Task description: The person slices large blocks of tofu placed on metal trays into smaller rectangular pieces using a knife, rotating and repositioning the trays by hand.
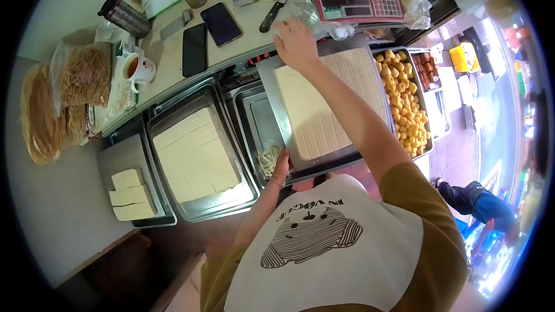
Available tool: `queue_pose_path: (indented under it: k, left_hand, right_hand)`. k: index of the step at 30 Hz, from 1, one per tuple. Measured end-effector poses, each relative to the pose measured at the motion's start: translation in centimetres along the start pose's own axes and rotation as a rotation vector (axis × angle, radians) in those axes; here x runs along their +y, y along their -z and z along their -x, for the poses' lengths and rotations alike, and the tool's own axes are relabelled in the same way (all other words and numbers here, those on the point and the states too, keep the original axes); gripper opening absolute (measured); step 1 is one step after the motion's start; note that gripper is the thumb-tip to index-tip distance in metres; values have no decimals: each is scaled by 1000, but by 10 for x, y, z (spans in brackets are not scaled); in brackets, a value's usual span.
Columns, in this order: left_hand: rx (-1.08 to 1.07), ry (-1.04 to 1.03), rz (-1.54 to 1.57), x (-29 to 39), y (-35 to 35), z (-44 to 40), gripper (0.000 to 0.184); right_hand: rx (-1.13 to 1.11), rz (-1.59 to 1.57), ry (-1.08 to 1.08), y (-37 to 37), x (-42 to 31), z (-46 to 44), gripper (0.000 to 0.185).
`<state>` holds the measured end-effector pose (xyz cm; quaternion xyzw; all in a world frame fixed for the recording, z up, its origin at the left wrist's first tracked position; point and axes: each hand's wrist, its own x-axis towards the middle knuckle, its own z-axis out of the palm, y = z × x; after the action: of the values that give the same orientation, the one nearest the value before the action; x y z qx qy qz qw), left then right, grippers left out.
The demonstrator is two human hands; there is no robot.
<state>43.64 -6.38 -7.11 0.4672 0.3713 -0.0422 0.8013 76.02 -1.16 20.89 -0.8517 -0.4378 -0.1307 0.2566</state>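
Note:
My left hand [281,165] grips the near left edge of a metal tray [281,117], its thumb showing along the side. A large slab of white tofu [318,110], scored into squares, lies on this tray. My right arm stretches across the slab. Beyond its far edge, my right hand [296,45] has its fingers apart, close to a clear plastic bag [306,13] and a black-handled knife [278,6]. Whether the fingertips touch the bag, I cannot tell. Pale shreds [268,159] sit in a deeper metal tray [254,110] beside my left hand.
Left stand a tray of cut tofu [196,153] and a tray with several tofu pieces [132,195]. Fried tofu puffs [402,104] fill a tray at right. Phones [195,50], a mug [139,69] and a red scale [361,6] occupy the counter. A person [488,205] is at far right.

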Motion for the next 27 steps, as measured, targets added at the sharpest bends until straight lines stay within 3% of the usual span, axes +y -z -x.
queue_pose_path:
  k: [2,5,8,11,14,15,20,23,26,27]
  left_hand:
    - [-8,-48,-12,-7,2,-1,49]
    - [-19,-151,-18,-17,5,-11,45]
    - [23,-28,-124,-22,9,-13,48]
    - [81,-111,-198,2,-4,3,53]
    - [46,-94,-233,25,-9,14,54]
    - [50,-143,-271,13,-6,5,62]
    - [55,-145,-238,3,-5,-1,62]
    - [74,-163,-285,-6,-2,-10,60]
    - [38,-143,-207,-1,-2,-8,55]
    - [4,-125,-182,0,-1,-8,58]
  right_hand:
    - [172,142,206,-25,5,-17,38]
    - [114,255,321,-47,14,-25,39]
    - [-116,249,237,-28,3,-16,41]
    - [-161,169,199,-27,3,-2,40]
    - [-63,78,150,-30,8,7,42]
    - [-74,47,81,-23,3,8,42]
    - [40,-168,-327,19,-25,24,38]
    - [8,-808,-820,22,-9,40,38]
    - [-257,-1684,-1001,34,12,58,41]
    - [-274,-1765,-1021,42,13,63,41]
